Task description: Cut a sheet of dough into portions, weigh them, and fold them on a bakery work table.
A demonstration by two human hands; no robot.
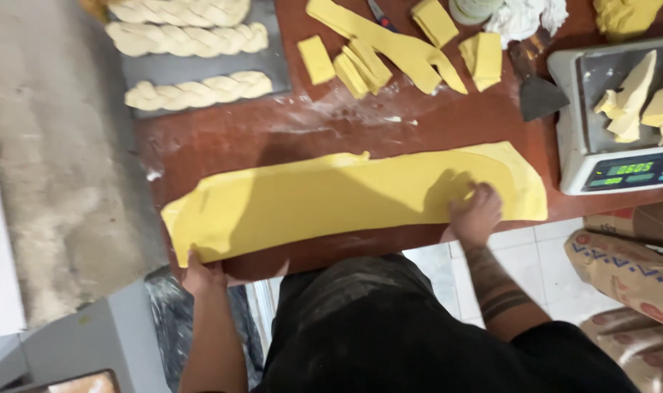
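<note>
- Right hand (pixel 475 212) fingers (pixel 483 195) curled down flat on top of dough sheet (pixel 331 200), near its right end; pressing, not wrapped around anything.
- Left hand (pixel 202 275) at near-left corner of dough sheet, fingers tucked under the edge, thumb side up; grip on the edge, how tight cannot tell.
- Dough sheet: long, yellow, thin, lying flat across reddish-brown table (pixel 222 142), left end lower than right in view, near edge overhanging table front by the left hand.
- Flour dust (pixel 360 109) on table just beyond the sheet.
- Farther back: pile of cut dough strips and blocks (pixel 389 51), yellow, touching and overlapping.
- Back left: dark tray (pixel 193 69) with three pale braided loaves (pixel 198 91), lying side by side, apart.
- Right of sheet: white scale (pixel 608 145) with lit green display, pale dough chunks (pixel 637 98) on its pan.
- Metal scraper (pixel 537 91) on table just left of scale.
- White crumpled cloth (pixel 524 16) and lump of yellow dough (pixel 626 14) at back right edge.
- Brown paper sacks (pixel 630 269) on floor, lower right, beside right forearm.
- Grey machine top (pixel 91 342) lower left, beside left arm.
- Dark apron front between both arms.
</note>
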